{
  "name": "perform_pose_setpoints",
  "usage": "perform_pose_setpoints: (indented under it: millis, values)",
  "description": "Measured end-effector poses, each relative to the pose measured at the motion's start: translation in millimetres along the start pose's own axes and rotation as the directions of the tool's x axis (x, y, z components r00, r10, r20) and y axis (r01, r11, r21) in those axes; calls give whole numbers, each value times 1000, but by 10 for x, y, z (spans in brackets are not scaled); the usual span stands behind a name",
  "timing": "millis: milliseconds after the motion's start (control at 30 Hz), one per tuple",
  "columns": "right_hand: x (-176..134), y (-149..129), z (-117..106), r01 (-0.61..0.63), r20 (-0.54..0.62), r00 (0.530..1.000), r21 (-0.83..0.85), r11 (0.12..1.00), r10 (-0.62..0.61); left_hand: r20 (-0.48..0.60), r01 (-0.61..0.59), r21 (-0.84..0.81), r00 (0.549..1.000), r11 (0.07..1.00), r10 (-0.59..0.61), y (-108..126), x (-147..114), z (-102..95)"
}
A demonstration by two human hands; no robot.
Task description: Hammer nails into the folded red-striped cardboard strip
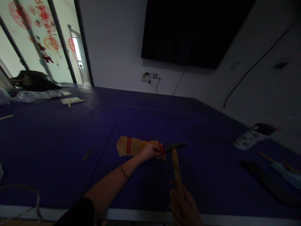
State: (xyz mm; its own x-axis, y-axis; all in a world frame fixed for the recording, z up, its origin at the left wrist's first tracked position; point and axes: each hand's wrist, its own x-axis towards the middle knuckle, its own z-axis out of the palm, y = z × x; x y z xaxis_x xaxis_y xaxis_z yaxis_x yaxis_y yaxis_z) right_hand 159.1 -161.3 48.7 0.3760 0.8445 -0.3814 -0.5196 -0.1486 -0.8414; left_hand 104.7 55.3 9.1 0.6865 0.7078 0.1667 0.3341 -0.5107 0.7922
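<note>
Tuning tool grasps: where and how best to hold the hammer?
Probably by the lower end of the wooden hammer handle, from the near side, where the right hand grips: it is slim and points toward the wearer, dark head crosswise at the far end.

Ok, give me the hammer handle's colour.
The hammer handle is yellowish brown, as the head view shows.

A lateral path runs across the purple tabletop (150, 117) between the packet (135, 146) and the wall (113, 62). Left of the packet, a small metallic object (88, 154) interrupts the surface. The left hand (150, 151) obstructs access to the packet's right end. The hammer (176, 171), gripped by the right hand (184, 205), blocks passage immediately to the right. Beyond it, open surface extends to the patterned container (249, 138) and a long dark object (265, 180).
</note>
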Motion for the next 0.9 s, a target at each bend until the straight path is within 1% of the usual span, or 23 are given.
perform_pose_setpoints:
  millis: [100,200,333,400,500,633,767,900]
  values:
    - [17,48,33,4,42,999,-55,998,-2,-6,-1,1,1000,1000,1,-12,9,5]
    - [36,56,74,30,37,999,-103,994,-27,-19,-6,4,1000,1000,6,-8,11,1]
    - [92,77,89,21,87,996,-178,984,-5,-29,-7,6,1000,1000,7,11,-5,-7]
    - [101,99,93,39,69,997,-190,981,-27,-34,-3,7,999,1000,4,14,-9,-4]
    - [84,123,109,90,-6,996,-196,976,-93,-39,-1,8,999,1000,1,2,0,7]
    - [75,141,131,116,-36,991,-245,963,-128,-32,-9,15,999,1000,9,-17,13,10]
    - [86,160,150,118,-32,990,-329,937,-136,-24,-17,31,1000,999,18,-13,7,1]
    - [51,144,165,157,-11,985,-342,926,-171,-8,-42,30,999,999,42,-5,1,1]
